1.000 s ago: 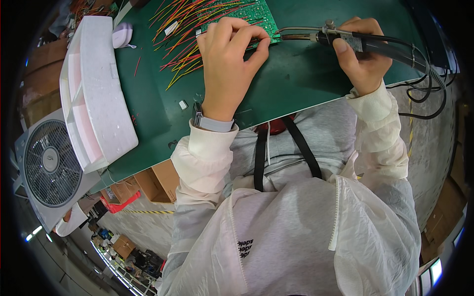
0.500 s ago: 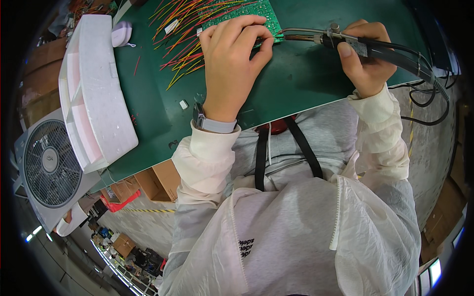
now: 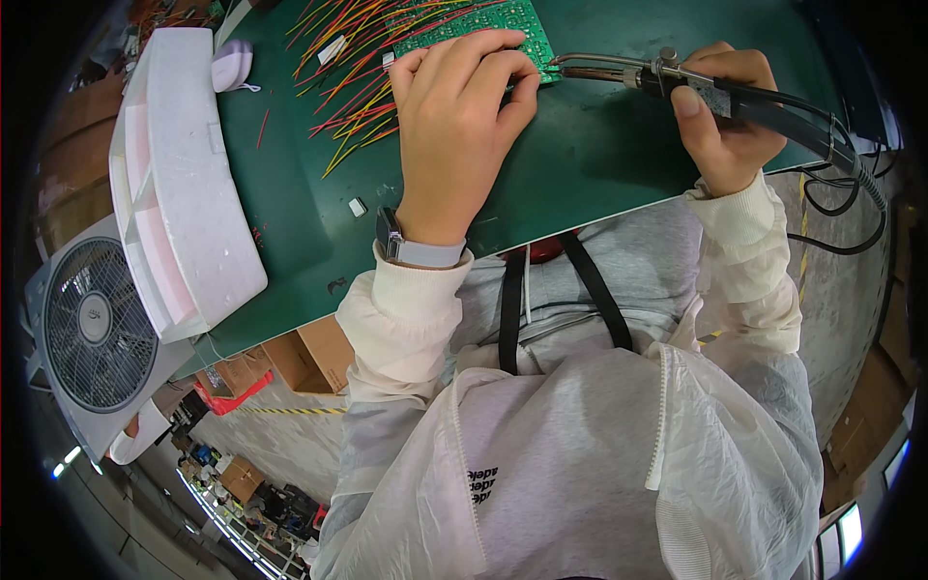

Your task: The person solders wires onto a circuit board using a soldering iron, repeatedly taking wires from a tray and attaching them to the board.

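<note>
A green circuit board point(image 3: 517, 21) lies at the far middle of the table, with many red and yellow wires point(image 3: 353, 92) spreading leftward beside it. My left hand point(image 3: 459, 126) rests over the board's near edge, thumb and forefinger pinched together; what they hold is hidden behind the fingers. In my right hand point(image 3: 730, 116) is a soldering iron point(image 3: 667, 77) with a thin metal feed tube point(image 3: 604, 60) along its top. The iron's tip points left and is at the board's right edge, close to my left fingertips; whether it touches cannot be made out.
A white foam tray point(image 3: 198, 184) with compartments stands on the left of the green table point(image 3: 580, 164). Near it are a pale purple case point(image 3: 232, 66) and a small white block point(image 3: 358, 207). A fan point(image 3: 100, 324) stands beyond the left edge. Black cables point(image 3: 841, 242) hang off at right.
My right hand and the soldering iron have shifted slightly right and toward me. My left hand stays over the board's edge, still pinching.
</note>
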### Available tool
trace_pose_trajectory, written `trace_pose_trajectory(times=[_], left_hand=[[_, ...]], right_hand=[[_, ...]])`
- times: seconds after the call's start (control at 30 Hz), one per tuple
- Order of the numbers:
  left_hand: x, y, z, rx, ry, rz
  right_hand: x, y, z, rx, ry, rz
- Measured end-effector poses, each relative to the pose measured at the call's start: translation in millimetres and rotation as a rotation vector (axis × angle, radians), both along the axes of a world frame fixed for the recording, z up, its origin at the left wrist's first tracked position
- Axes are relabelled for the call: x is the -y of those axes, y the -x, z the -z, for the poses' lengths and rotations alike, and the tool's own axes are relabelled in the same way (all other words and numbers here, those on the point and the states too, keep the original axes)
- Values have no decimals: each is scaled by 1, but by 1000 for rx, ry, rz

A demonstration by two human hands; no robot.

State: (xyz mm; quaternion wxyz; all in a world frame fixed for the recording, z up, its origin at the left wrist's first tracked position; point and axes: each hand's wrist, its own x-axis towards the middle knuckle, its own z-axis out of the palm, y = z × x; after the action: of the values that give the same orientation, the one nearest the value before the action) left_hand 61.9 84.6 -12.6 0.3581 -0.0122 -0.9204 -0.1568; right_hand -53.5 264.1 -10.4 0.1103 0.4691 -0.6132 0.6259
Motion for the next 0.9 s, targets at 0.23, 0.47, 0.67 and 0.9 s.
trace_pose_trajectory(times=[0.23, 0.47, 0.67, 0.9], left_hand=[[0, 0, 1, 3, -7, 1], [0, 0, 0, -1, -9, 2], [0, -1, 1, 15, -26, -4], [0, -1, 1, 22, -32, -4]], right_hand=[[-2, -1, -1, 52, -24, -12], [0, -3, -1, 80, -12, -26], [-2, -3, -1, 113, -31, 12], [-1, -3, -1, 133, -58, 35]])
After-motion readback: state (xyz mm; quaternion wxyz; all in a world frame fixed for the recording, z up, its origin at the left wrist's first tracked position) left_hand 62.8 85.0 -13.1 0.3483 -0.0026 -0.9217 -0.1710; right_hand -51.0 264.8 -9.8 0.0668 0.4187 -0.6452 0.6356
